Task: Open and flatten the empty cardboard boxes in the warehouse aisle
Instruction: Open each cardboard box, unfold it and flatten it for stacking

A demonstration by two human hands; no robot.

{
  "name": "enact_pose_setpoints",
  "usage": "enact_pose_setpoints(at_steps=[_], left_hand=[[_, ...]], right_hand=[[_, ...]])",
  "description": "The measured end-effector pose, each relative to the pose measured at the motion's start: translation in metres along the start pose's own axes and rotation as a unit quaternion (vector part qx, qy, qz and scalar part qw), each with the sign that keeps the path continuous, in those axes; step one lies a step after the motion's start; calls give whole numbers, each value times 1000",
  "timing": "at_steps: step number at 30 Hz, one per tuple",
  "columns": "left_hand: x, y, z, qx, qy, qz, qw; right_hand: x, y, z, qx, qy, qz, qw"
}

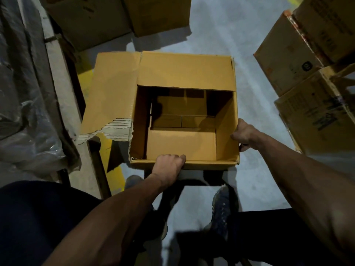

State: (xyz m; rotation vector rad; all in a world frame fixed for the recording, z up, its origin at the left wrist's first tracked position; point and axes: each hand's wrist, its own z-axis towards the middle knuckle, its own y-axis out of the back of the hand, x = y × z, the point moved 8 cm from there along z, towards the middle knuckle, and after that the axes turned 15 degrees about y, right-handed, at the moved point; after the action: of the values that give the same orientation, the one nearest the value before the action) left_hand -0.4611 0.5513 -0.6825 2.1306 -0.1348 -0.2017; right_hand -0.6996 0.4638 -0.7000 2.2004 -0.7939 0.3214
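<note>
One open cardboard box [184, 112] stands upright on the grey floor [249, 45] in the middle of the aisle, just ahead of the person's two dark shoes [221, 208]. Its top is open: the far flap [186, 71] is folded back and lies tilted outward, and the left flap [111, 93] is spread out to the side, its near edge torn ragged so that the pale corrugated core shows. Inside, the bottom flaps are closed and nothing lies in it. Two hands hold the box. The left hand [169, 166] grips the near top rim, fingers curled over the edge into the box. The right hand [243, 134] grips the right top rim near the near-right corner, thumb over the inside of the wall and fingers wrapped down its outside. Two more brown boxes [115, 18] stand at the top left, touching each other, well apart from the open one. Three stacked boxes [299, 60] rise at the right; they carry dark printed lettering and a small square mark, too blurred to read. Along the left edge are plastic-wrapped goods [25, 93] on a pallet. Yellow floor marking [113, 166] shows beneath the torn flap.
</note>
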Motion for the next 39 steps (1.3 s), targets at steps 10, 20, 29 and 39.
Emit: enact_pose_setpoints(at_steps=[10, 20, 29, 39], left_hand=[[9, -4, 15, 155, -28, 11, 987], [31, 40, 76, 117, 119, -529, 832], [29, 99, 152, 98, 206, -940, 253], [29, 169, 168, 17, 155, -945, 286]], right_hand=[[2, 15, -11, -83, 7, -162, 983], [22, 39, 20, -157, -22, -151, 976], [43, 44, 57, -213, -21, -62, 975], [46, 38, 56, -241, -9, -26, 970]])
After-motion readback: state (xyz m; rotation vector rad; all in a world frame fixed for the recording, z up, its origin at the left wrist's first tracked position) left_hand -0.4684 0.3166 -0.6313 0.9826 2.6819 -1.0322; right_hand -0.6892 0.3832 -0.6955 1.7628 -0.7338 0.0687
